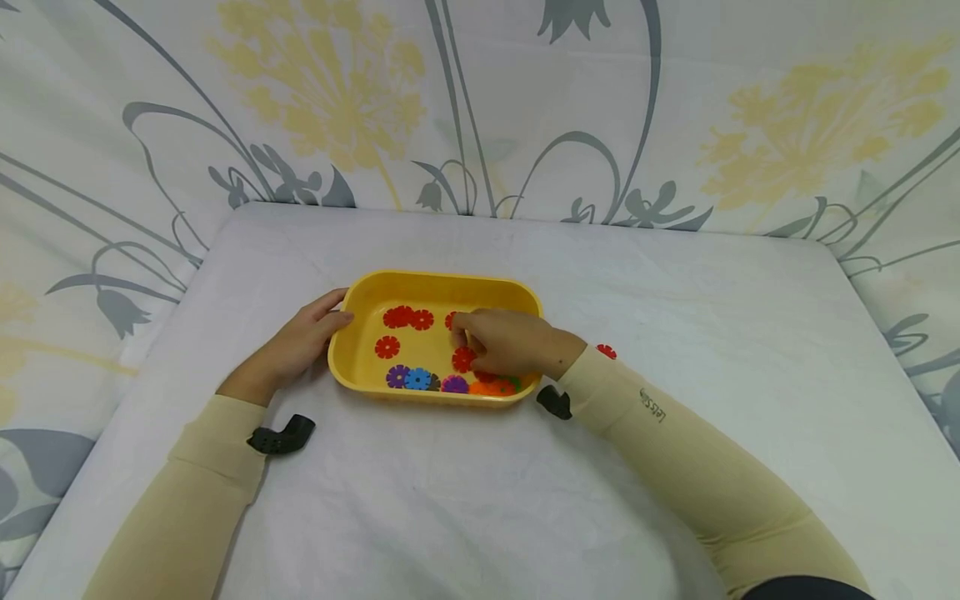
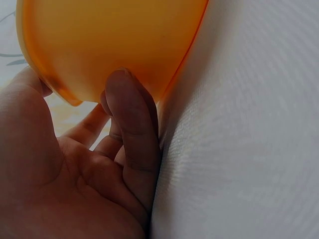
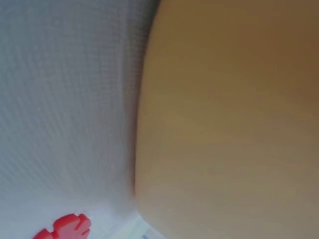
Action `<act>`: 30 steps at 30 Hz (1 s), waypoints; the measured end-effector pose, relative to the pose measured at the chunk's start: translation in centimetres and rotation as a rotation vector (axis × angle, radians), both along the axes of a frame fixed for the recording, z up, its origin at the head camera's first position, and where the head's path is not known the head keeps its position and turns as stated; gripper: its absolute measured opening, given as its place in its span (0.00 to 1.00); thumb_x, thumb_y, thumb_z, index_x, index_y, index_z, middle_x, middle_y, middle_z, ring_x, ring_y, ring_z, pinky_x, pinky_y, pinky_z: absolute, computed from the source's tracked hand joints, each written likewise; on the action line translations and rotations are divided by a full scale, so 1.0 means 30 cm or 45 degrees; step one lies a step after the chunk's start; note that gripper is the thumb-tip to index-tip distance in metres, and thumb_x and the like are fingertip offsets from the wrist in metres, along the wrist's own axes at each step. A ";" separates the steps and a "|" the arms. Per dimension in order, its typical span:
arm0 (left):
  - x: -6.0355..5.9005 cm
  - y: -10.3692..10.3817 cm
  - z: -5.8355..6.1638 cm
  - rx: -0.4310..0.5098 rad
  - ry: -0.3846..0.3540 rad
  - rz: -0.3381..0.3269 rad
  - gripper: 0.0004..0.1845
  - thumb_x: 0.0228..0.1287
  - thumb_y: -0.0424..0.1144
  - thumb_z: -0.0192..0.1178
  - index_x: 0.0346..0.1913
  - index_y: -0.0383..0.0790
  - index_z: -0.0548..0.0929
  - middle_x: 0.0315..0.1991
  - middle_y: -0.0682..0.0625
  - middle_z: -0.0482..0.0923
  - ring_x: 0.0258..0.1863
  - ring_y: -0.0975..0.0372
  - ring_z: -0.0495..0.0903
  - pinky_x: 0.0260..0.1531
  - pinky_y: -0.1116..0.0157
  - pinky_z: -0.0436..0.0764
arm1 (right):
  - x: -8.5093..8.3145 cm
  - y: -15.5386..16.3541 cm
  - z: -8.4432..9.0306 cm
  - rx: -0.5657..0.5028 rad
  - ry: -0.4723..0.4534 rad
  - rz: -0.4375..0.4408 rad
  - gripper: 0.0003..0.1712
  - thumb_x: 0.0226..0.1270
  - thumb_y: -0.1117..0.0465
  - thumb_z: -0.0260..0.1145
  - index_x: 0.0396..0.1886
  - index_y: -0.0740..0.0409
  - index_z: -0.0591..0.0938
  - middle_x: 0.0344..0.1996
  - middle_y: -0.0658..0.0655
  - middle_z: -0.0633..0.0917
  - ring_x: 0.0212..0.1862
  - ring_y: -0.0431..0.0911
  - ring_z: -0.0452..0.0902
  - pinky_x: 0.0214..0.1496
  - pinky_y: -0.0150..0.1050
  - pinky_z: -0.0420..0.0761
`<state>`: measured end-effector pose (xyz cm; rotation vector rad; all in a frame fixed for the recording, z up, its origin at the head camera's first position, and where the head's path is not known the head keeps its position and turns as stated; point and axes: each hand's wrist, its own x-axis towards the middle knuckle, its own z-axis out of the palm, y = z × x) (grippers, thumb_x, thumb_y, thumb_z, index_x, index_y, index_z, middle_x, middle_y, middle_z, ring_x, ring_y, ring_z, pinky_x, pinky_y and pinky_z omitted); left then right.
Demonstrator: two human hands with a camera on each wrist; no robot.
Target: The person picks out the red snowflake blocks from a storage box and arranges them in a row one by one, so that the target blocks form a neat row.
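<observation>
At the far left, the left hand [image 1: 300,344] rests against the short end wall of a yellow tray [image 1: 352,367]. The left wrist view shows the thumb over the rim and the fingers [image 2: 130,124] curled under and against the outer wall, so this hand grips the tray's edge. The tray sits on a white cloth-covered table [image 1: 675,317], directly between the two hands.

Just past the left hand's fingertips, inside the tray, lie red snowflake discs [image 1: 408,317] near the far wall and a single red disc [image 1: 387,347] closer to the middle. Along the near wall, a row runs toward the right hand: a purple disc [image 1: 397,376], a blue disc [image 1: 417,379], another purple one [image 1: 454,384] and an orange disc [image 1: 491,388] partly under the right wrist.

The right hand [image 1: 506,342] reaches into the tray from the right side, knuckles up, fingers bent downward over the red pieces. Its fingertips are close to a red disc [image 1: 462,359] just below them, but whether they pinch a piece cannot be told from the head view, and the right wrist view shows only a blurred tan surface.

Beyond the right wrist, outside the tray, a loose red disc [image 1: 606,351] lies on the cloth; the right wrist view also shows it [image 3: 65,228]. Both forearms wear beige sleeves [image 1: 697,450].
</observation>
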<state>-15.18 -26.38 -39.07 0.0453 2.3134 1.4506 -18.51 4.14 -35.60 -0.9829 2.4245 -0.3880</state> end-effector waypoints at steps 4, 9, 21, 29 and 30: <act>-0.002 0.000 0.002 -0.001 -0.002 0.005 0.30 0.80 0.50 0.41 0.80 0.51 0.53 0.67 0.38 0.72 0.44 0.60 0.80 0.45 0.74 0.82 | -0.001 0.000 -0.004 -0.033 0.023 0.002 0.09 0.67 0.57 0.68 0.39 0.48 0.75 0.27 0.49 0.77 0.33 0.42 0.75 0.34 0.32 0.73; -0.004 -0.002 0.001 0.005 -0.007 0.012 0.31 0.80 0.50 0.41 0.80 0.51 0.52 0.68 0.38 0.71 0.45 0.60 0.80 0.45 0.74 0.82 | -0.003 0.006 0.001 -0.071 -0.026 -0.002 0.08 0.68 0.54 0.69 0.35 0.48 0.77 0.29 0.47 0.79 0.35 0.41 0.75 0.39 0.33 0.75; -0.003 0.003 0.003 -0.009 -0.008 -0.002 0.31 0.80 0.52 0.41 0.80 0.52 0.52 0.68 0.39 0.71 0.46 0.60 0.80 0.46 0.75 0.81 | 0.019 0.021 0.009 -0.335 0.125 -0.171 0.05 0.68 0.60 0.68 0.36 0.52 0.79 0.34 0.50 0.82 0.36 0.46 0.78 0.41 0.34 0.81; -0.001 0.001 0.000 -0.015 -0.011 -0.008 0.31 0.80 0.52 0.41 0.80 0.52 0.52 0.67 0.38 0.72 0.45 0.60 0.81 0.46 0.74 0.82 | 0.076 0.109 0.042 -0.675 0.501 -0.187 0.08 0.64 0.65 0.71 0.39 0.59 0.79 0.39 0.54 0.83 0.45 0.49 0.76 0.50 0.43 0.84; -0.001 0.000 0.000 -0.013 -0.014 -0.007 0.31 0.80 0.52 0.41 0.80 0.52 0.52 0.68 0.38 0.71 0.45 0.60 0.80 0.45 0.74 0.82 | 0.083 0.126 0.046 -0.705 0.519 -0.194 0.09 0.63 0.65 0.71 0.39 0.59 0.79 0.38 0.55 0.83 0.44 0.50 0.76 0.48 0.44 0.84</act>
